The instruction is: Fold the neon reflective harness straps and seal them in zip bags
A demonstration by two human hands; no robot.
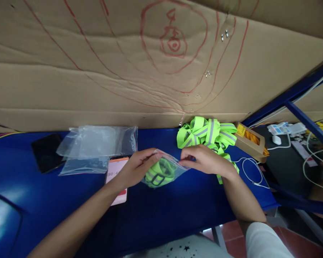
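A clear zip bag (181, 173) is held up between my two hands over the blue table. Inside it lies a rolled neon-yellow reflective strap (159, 173) with a black buckle. My left hand (140, 165) pinches the bag's top left corner, thumb on the near side. At the opposite end of the bag's top edge, my right hand (204, 159) has thumb and fingertips closed on the red-lined zip strip. Whether the strip is sealed along its length, I cannot tell. Behind my right hand sits a heap of neon-yellow straps with grey stripes (204, 130).
Flat clear bags (97, 143) lie at the back left, beside a black phone (47, 152). A lit phone (115, 172) rests partly under my left wrist. To the right are an open cardboard box (251, 141), a white cable (251, 175) and a blue metal frame (309, 123).
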